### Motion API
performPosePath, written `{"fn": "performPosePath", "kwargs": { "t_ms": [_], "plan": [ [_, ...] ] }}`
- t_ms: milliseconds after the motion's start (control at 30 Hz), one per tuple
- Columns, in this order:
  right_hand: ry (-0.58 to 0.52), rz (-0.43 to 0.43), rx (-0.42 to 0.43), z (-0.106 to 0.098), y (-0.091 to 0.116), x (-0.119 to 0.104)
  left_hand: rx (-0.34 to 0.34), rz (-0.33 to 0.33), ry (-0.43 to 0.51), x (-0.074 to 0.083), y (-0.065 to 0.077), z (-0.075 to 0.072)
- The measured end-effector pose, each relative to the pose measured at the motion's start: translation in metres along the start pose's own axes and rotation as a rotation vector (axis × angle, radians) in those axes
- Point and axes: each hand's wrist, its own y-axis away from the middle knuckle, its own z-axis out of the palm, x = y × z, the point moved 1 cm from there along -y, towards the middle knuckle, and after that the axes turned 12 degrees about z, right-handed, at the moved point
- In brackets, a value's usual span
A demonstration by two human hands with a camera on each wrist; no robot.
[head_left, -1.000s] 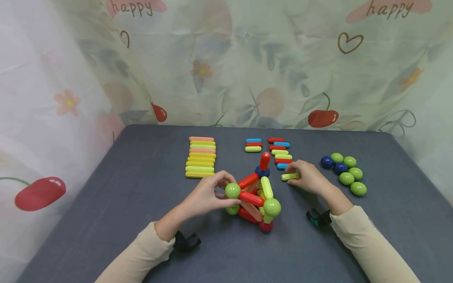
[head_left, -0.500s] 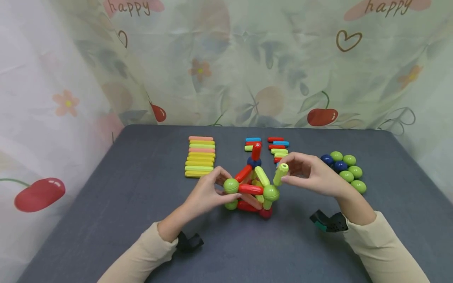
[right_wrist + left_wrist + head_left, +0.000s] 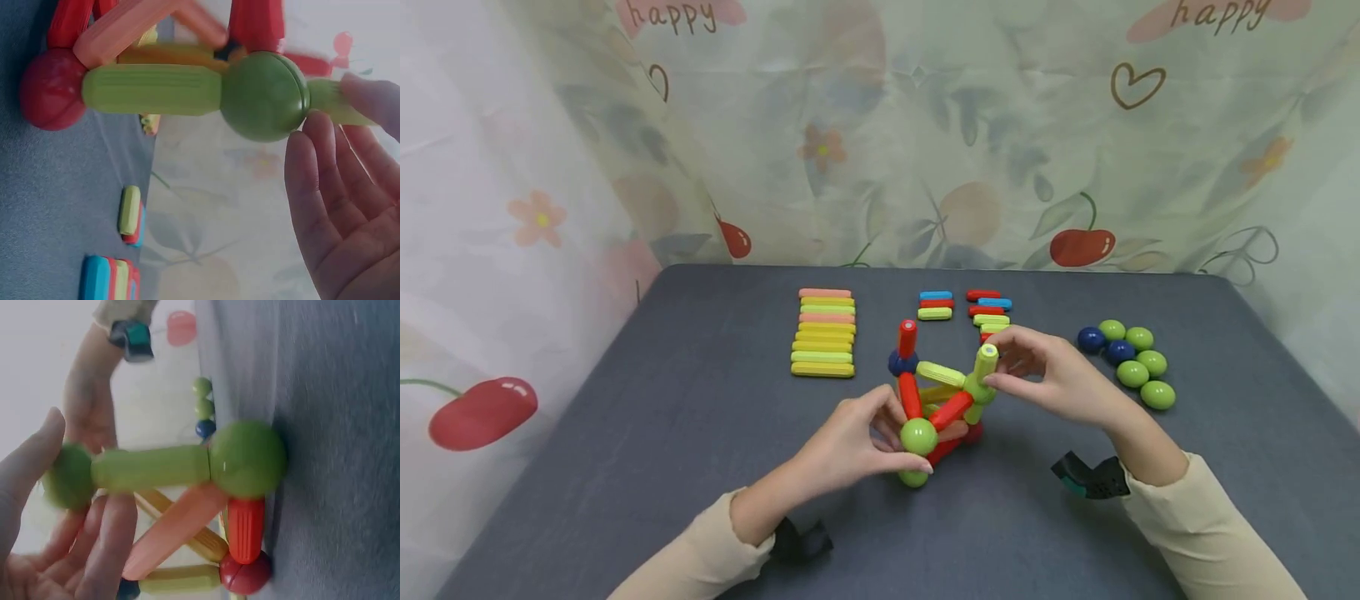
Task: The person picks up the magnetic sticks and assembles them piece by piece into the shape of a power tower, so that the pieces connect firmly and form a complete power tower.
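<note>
Dk grey table (image 3: 647,417), matte, far corners slightly rounded. Backdrop (image 3: 880,150) hangs behind far edge: pale greenish-cream cloth, a few creases, w/ faded grey leaves (image 3: 972,121) & orange flowers (image 3: 823,148). "happy" lettering (image 3: 1242,12) up top x2, each on a pink blotch; brown hearts (image 3: 1137,86) below. Red cherries (image 3: 1082,247): 2 just above far edge, 1 big beyond L edge. Line-drawn bow (image 3: 1247,258) nr far R corner. Side cloth (image 3: 512,292) past L edge whiter, similar print. Light soft, approx even.
</note>
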Motion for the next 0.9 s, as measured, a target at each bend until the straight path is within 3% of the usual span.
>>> {"fn": "performPosePath", "kwargs": {
  "t_ms": [67, 133, 300, 367, 467, 567, 633, 733, 900],
  "plan": [
    [-0.014, 0.005, 0.001, -0.001, -0.002, 0.001, -0.038, 0.015, 0.049, 0.002, 0.001, -0.001],
    [-0.032, 0.014, -0.010, -0.001, -0.003, 0.004, -0.024, 0.034, 0.058, 0.004, 0.001, -0.005],
    [-0.131, 0.061, -0.087, -0.008, -0.005, 0.016, 0.195, 0.042, -0.031, -0.002, -0.008, -0.028],
    [-0.164, 0.119, -0.090, -0.013, -0.008, 0.025, 0.232, 0.028, -0.045, -0.009, -0.014, -0.036],
    [-0.138, 0.251, -0.045, -0.018, -0.015, 0.047, 0.155, 0.022, -0.021, -0.022, -0.020, -0.041],
    [-0.015, 0.371, 0.006, -0.016, -0.024, 0.071, 0.011, 0.049, 0.021, -0.033, -0.024, -0.041],
    [0.062, 0.418, 0.023, -0.011, -0.029, 0.084, -0.048, 0.063, 0.042, -0.036, -0.024, -0.039],
    [0.149, 0.452, 0.032, -0.002, -0.036, 0.097, -0.069, 0.074, 0.052, -0.038, -0.025, -0.038],
    [0.277, 0.464, 0.003, 0.008, -0.042, 0.098, -0.036, 0.063, 0.030, -0.038, -0.024, -0.037]
  ]
}}
